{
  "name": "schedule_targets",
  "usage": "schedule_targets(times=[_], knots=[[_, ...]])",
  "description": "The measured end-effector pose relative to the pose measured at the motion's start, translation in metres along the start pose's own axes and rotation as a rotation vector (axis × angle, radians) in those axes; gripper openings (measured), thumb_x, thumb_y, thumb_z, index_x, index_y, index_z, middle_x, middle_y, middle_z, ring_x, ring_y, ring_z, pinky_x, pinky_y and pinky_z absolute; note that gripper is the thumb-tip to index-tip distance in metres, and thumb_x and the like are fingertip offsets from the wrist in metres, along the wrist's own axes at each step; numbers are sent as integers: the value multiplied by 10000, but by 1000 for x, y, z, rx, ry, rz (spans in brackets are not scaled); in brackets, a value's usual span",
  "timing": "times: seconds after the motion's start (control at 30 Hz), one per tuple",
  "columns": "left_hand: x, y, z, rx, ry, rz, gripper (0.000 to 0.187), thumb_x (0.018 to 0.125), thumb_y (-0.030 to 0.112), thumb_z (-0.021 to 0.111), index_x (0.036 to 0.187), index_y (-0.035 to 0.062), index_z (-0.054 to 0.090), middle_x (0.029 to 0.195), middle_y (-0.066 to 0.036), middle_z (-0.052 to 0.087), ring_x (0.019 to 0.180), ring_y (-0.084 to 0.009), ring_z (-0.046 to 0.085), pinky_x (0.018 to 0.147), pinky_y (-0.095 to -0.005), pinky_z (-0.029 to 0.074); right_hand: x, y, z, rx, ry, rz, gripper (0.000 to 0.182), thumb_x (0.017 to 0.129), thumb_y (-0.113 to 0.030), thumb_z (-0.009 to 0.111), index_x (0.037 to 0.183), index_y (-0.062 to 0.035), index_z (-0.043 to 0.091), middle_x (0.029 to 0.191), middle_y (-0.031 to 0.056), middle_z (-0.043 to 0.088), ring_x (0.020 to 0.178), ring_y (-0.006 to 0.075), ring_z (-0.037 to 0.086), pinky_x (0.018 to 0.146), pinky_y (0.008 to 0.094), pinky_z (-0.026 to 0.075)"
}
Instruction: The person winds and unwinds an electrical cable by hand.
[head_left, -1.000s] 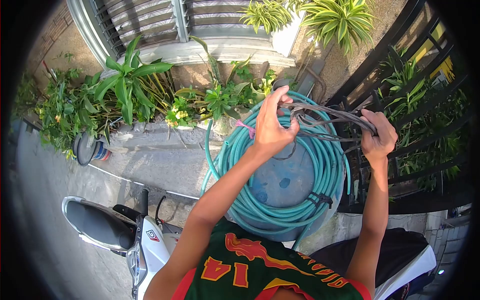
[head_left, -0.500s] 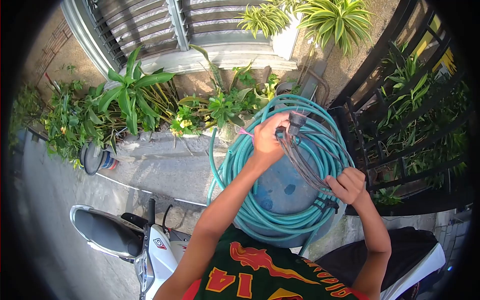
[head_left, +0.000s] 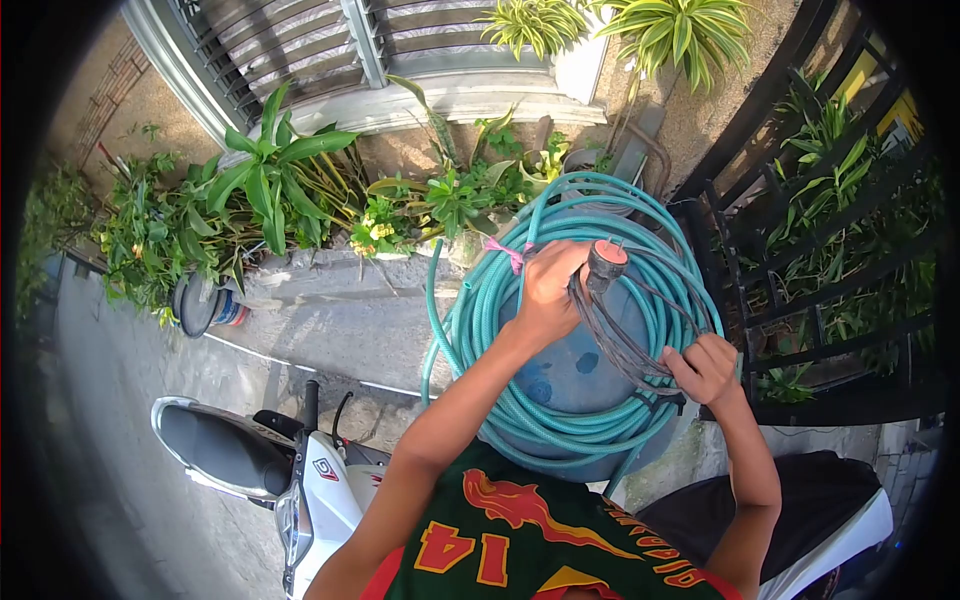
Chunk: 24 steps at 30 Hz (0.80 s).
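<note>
A dark electrical cord is bundled in loops above a coiled teal hose. My left hand is closed round the upper end of the bundle, beside the black plug with its orange face and metal prongs up. Fingers of my right hand are closed on the lower right part of the loops. Under the cord, the hose lies on a round blue-grey lid. A pink tie is round the hose at its upper left.
A white motorcycle stands at the lower left. Plants line the wall below a louvred window. To the right is a black metal gate, with a dark cover below it. A bucket sits at the left.
The plug and my left hand have moved slightly down and right, and the plug's orange pronged face has turned into view. My right hand still holds the loops.
</note>
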<state>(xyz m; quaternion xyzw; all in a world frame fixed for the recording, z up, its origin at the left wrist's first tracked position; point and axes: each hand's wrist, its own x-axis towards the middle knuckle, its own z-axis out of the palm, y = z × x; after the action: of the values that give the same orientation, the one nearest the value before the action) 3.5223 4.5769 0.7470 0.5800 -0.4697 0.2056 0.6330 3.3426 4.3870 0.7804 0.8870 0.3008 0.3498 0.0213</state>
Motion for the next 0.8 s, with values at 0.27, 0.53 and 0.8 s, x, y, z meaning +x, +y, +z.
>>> schedule_targets(times=[0.27, 0.53, 0.8], knots=[[-19, 38, -23, -19, -250, -225, 681, 584, -57, 723, 1226, 71, 536, 1065, -81, 660, 932, -278, 613, 841, -361, 471, -27, -7, 6, 30, -13, 94, 270, 687, -78, 757, 928, -48, 638, 564, 4, 329, 473, 164, 373, 419, 293, 271], [-17, 56, -55, -459, -767, -492, 894, 692, 8, 677, 1464, 26, 226, 1061, -80, 593, 1071, -191, 528, 1026, -321, 324, -42, -15, 1, 32, -17, 227, 296, 700, -56, 740, 979, -37, 643, 581, 21, 344, 485, 180, 384, 436, 311, 302], [-26, 58, -48, -828, -649, -642, 552, 1017, 333, 381, 1434, -16, 284, 1117, -91, 543, 1029, -167, 525, 972, -318, 363, -58, -20, 11, 19, -112, 256, 153, 779, -48, 672, 914, -4, 614, 629, 85, 417, 535, 265, 443, 452, 367, 326]])
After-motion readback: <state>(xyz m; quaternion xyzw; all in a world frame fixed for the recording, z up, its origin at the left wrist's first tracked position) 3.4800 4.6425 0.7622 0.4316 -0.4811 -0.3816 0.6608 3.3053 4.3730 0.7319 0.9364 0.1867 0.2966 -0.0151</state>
